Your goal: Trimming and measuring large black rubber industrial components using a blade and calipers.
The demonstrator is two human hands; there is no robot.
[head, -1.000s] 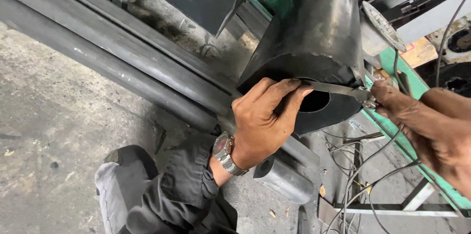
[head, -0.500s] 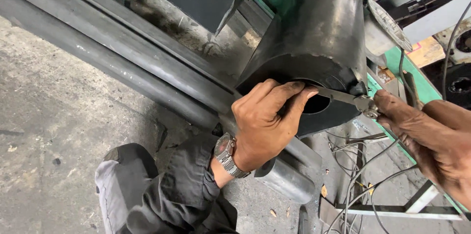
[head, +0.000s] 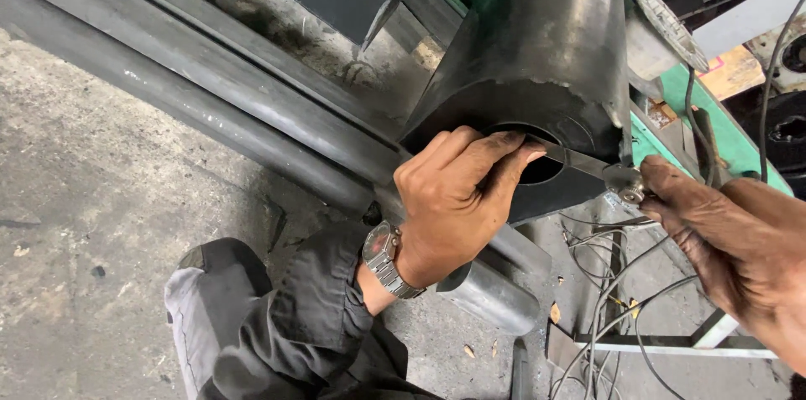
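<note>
We've got a thin metal caliper (head: 598, 169) laid across the bore (head: 537, 167) in the end face of a big dark steel block (head: 537, 56), its blade spanning the hole and the pivot end w/ a small round screw sitting just off the block's right edge. It looks light and stiff but slim, prob. easy to knock off its setting, so we'd hold it at both ends, not mid-blade. Our left hand (head: 453, 198) curls over the bore rim, fingertips pinching the blade tip against the face. Our right hand (head: 714, 240) pinches the pivot end betw. thumb and forefinger. The block itself looks very heavy, rigid, a bit greasy; not smth to shift by hand. It rests over long steel rails (head: 210, 89) above a concrete floor (head: 92, 224); loose wires (head: 621, 282) trail below right, green frame (head: 722, 135) behind.
</note>
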